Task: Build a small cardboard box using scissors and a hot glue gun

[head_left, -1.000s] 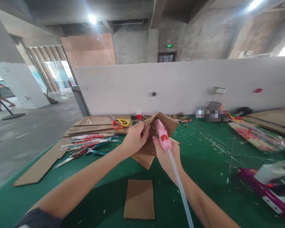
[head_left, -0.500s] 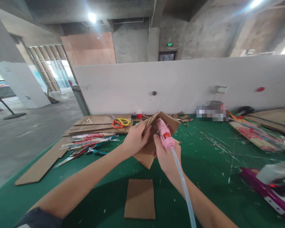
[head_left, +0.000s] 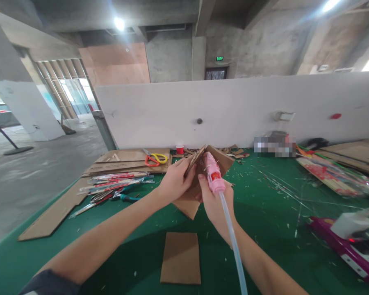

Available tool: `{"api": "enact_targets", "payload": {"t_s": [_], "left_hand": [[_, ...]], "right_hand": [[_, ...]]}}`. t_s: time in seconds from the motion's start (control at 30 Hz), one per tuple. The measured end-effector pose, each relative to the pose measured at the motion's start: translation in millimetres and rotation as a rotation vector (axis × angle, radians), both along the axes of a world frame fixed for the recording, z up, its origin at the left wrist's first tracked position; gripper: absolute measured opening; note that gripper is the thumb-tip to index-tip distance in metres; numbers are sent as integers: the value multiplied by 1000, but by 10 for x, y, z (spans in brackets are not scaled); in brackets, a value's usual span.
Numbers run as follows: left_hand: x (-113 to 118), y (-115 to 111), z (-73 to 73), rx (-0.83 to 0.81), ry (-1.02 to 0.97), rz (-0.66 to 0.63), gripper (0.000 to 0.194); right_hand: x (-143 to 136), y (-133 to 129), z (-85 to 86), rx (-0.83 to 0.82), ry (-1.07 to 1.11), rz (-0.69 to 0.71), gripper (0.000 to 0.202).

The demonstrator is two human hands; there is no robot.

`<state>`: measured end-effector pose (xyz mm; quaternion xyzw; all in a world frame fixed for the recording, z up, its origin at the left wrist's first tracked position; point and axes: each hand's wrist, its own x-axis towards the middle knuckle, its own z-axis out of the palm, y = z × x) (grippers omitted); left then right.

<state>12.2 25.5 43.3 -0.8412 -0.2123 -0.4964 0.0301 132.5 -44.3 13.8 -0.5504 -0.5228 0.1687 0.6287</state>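
Observation:
My left hand (head_left: 176,180) pinches the left panel of a folded or joined cardboard piece (head_left: 187,205), thumb on its inner face. In my right hand (head_left: 217,200) is a pink hot glue gun (head_left: 213,170), its nozzle pointing into the inner corner between the cardboard panels. A long translucent glue stick (head_left: 233,241) sticks out of the gun's back end, over my right wrist. The tip of the nozzle and any fresh glue are hard to make out. Below the hands, a flat cardboard square (head_left: 181,258) lies on the green table (head_left: 135,254).
Scissors (head_left: 155,159) lie on stacked cardboard (head_left: 126,157) at the back left, near wrapped sticks (head_left: 117,182) and teal-handled pliers (head_left: 127,197). A red cup (head_left: 180,149) stands by the wall. At right are a purple power strip (head_left: 341,246) and packaged materials (head_left: 335,174).
The tail of the glue stick has swung slightly left, and the glue gun has turned a little. Both hands keep nearly the same place, and the cardboard is still held.

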Motion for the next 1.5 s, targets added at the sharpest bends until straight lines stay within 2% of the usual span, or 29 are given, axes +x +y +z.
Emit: {"api": "enact_targets", "payload": {"t_s": [0.57, 0.9, 1.17, 1.4, 1.5], "left_hand": [[-4, 5, -17, -8, -8, -17, 28], [-9, -1, -19, -4, 10, -5, 30], [4, -4, -17, 34, 13, 13, 27], [0, -1, -19, 34, 5, -13, 27], [-1, 9, -24, 37, -7, -30, 25]], "right_hand": [[-4, -17, 58, 23, -54, -41, 27], [23, 38, -10, 47, -44, -52, 32], [21, -21, 70, 31, -117, -74, 33], [48, 38, -25, 61, -116, -119, 29], [52, 50, -48, 74, -86, -98, 26]]}}
